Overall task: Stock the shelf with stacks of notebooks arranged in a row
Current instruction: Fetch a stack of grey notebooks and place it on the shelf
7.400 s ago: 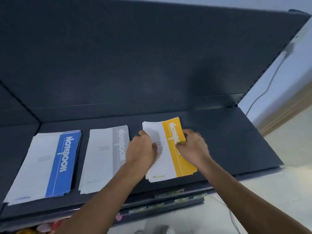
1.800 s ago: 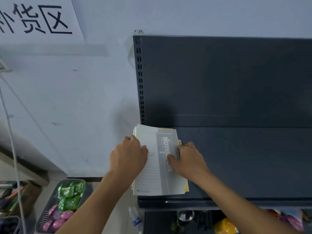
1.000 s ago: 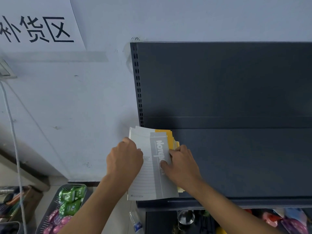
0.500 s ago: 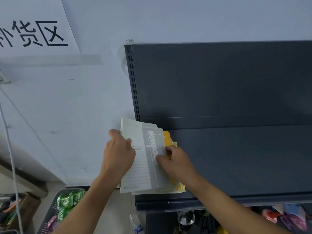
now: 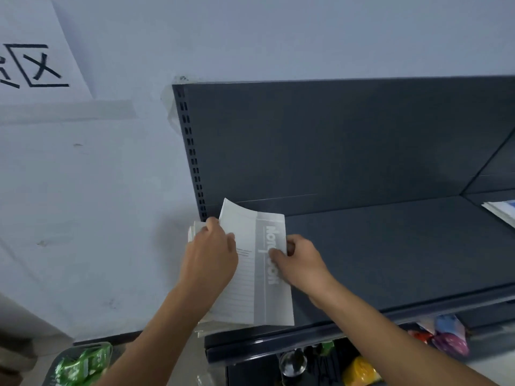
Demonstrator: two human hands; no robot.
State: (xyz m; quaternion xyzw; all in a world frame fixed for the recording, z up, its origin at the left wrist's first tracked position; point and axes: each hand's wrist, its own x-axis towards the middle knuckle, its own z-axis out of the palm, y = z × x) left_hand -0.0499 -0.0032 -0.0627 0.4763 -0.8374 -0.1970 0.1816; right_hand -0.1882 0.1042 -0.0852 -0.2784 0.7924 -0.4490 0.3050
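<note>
A stack of notebooks (image 5: 250, 291) with a white and grey cover on top lies at the left end of the dark shelf (image 5: 390, 246), partly overhanging its left edge. My left hand (image 5: 207, 260) grips the stack's left side, thumb over the top cover, whose far left corner curls up. My right hand (image 5: 299, 264) pinches the cover's right edge by the grey band. Another notebook stack (image 5: 501, 211) shows at the far right of the shelf, cut off by the frame.
A pale wall with a paper sign (image 5: 33, 51) stands left of the shelf. A basket of green packets (image 5: 80, 363) sits on the floor below. A lower shelf holds a yellow item (image 5: 359, 369), a glass ball (image 5: 292, 360) and coloured packets (image 5: 448, 338).
The yellow notebook that peeked out under the grey one is now covered. The grey cover's far corner has lifted. My view has swung left and down, so the shelf sits further right.
</note>
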